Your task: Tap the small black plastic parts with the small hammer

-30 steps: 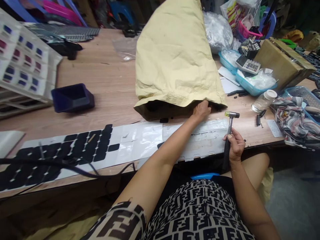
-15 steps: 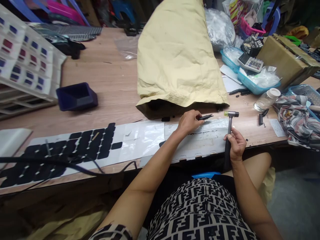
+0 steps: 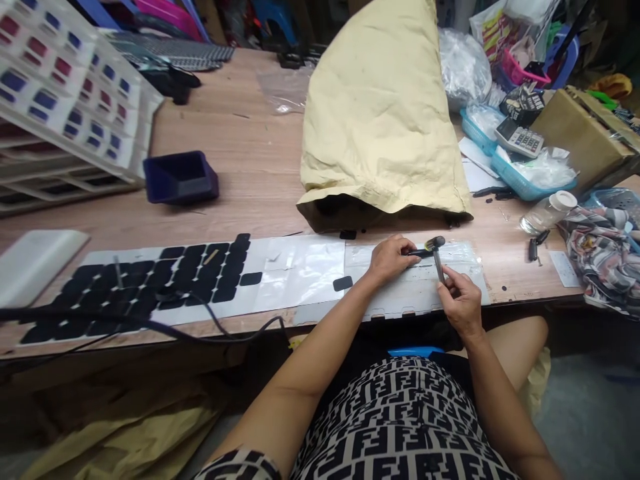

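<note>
My left hand [image 3: 391,259] is closed on a small black rod-shaped part [image 3: 417,253] and holds it flat on a clear plastic sheet [image 3: 425,273] at the table's near edge. My right hand [image 3: 459,298] grips the handle of a small hammer [image 3: 436,250]. The hammer head rests on the free end of the black part. Just behind both hands lies a large tan paper sack [image 3: 383,113] on its side, its open mouth facing me.
A long white sheet with several black pads [image 3: 150,287] runs left along the table edge, crossed by a black cable [image 3: 150,327]. A dark blue bin [image 3: 181,176], stacked white trays [image 3: 65,107], blue baskets with a calculator [image 3: 520,141], a bottle [image 3: 547,210] and patterned cloth [image 3: 600,253] surround the work area.
My left hand came out of the sack's mouth with the black part and set it on the plastic sheet. My right hand brought the hammer down from upright onto the part.
</note>
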Demonstrator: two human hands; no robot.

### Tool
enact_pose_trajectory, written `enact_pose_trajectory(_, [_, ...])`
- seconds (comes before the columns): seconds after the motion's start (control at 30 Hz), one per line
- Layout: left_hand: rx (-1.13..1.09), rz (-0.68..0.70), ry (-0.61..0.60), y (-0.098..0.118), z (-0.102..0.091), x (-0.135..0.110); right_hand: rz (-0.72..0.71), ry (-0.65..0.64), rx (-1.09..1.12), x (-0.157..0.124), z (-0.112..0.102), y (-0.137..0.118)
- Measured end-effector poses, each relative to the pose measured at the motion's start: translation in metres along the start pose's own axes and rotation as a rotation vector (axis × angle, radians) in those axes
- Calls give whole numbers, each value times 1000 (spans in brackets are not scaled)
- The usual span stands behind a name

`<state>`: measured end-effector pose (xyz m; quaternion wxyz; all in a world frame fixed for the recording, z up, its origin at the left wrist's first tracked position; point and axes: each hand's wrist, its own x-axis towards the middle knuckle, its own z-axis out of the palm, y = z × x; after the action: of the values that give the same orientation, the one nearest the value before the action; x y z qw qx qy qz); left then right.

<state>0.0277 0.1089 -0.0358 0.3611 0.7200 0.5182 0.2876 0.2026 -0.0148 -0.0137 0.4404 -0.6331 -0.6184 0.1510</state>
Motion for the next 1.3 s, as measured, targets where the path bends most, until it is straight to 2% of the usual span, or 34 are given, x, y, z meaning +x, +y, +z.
enact_pose_trajectory(0.23, [-17,-26,22,3,0,1,-240,12,-153,5,2,-18])
enact_pose_trajectory(0.37, [-12,-27,29,3,1,2,-256,-18,-212,4,7,-16])
enact_pose_trajectory(0.63, [-22,-35,9,3,-1,2,-177,14,-202,2,3,-14])
enact_pose_trajectory(0.83, [-12,-65,-11,7,-4,2,-90,-32,-192,6,1,-6])
enact_pose_trajectory(1.0, [-12,-48,-15,6,-3,2,-4,62,-114,16,-8,7])
enact_pose_trajectory(1.1, [-5,-54,-15,3,-1,4,108,88,8,21,-9,20])
enact_pose_trajectory(1.2, [-42,-17,-31,2,-5,2,249,113,220,24,-9,30])
enact_pose_trajectory(1.3, [-216,82,-155,11,-17,-16,319,178,401,27,-12,34])
